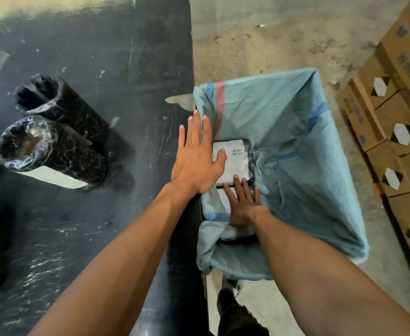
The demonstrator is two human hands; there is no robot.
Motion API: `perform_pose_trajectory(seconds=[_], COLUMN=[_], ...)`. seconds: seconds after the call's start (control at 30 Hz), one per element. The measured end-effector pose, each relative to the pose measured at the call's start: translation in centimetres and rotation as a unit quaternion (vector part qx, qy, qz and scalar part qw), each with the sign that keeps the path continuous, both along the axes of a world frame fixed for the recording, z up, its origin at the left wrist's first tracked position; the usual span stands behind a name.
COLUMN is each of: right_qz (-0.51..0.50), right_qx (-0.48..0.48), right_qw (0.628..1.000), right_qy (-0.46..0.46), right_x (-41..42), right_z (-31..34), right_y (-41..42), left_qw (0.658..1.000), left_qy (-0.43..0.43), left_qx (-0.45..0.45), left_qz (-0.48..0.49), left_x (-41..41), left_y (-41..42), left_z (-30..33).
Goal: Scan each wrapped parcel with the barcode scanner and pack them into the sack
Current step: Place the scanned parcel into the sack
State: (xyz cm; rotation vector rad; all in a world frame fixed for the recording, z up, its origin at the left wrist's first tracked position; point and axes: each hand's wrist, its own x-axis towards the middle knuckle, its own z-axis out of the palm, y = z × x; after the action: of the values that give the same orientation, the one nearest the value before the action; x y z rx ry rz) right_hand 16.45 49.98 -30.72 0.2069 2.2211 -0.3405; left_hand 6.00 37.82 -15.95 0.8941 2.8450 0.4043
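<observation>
Two parcels, the nearer (235, 232) pressed flat by the straight fingers of the right hand (241, 207) and the farther (235, 161) lying label up just beyond it, are seen already packed in the sack (296, 132); the left hand (196, 156), fingers spread and holding nothing, is held over the sack's near rim. Two wrapped rolls (53, 141) are left on the scuffed black counter (90, 238), judged still to be scanned and packed; no scanner is seen. Beyond, a stained concrete floor (284, 32) and stacked cartons (397, 117) are shown at the right.
</observation>
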Motion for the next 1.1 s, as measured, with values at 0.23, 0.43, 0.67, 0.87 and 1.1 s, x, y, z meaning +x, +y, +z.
perform_pose_trajectory(seconds=[0.23, 0.43, 0.67, 0.87, 1.1], right_qz=[-0.090, -0.167, -0.220, -0.255, -0.271], right_qx=[-0.022, -0.043, -0.050, -0.051, -0.007], right_qw=[0.996, 0.982, 0.958, 0.937, 0.899], right_qy=[-0.001, 0.070, 0.177, 0.235, 0.343], right_x=[-0.2, 0.6, 2.1, 3.1, 0.4], right_z=[3.5, 6.9, 12.4, 17.3, 23.4], right_y=[2.7, 4.3, 4.3, 3.4, -1.5], left_qw=[1.000, 1.000, 0.997, 0.994, 0.996], left_qy=[-0.009, -0.022, -0.063, -0.103, -0.036], left_qx=[0.009, 0.021, 0.033, 0.042, 0.041], left_qz=[-0.001, 0.004, 0.006, -0.018, -0.065], left_x=[0.0, 0.3, 0.4, -0.2, -2.2], left_y=[0.0, 0.0, -0.3, -2.3, -6.7], left_z=[0.1, 0.6, 2.0, 5.3, 10.6])
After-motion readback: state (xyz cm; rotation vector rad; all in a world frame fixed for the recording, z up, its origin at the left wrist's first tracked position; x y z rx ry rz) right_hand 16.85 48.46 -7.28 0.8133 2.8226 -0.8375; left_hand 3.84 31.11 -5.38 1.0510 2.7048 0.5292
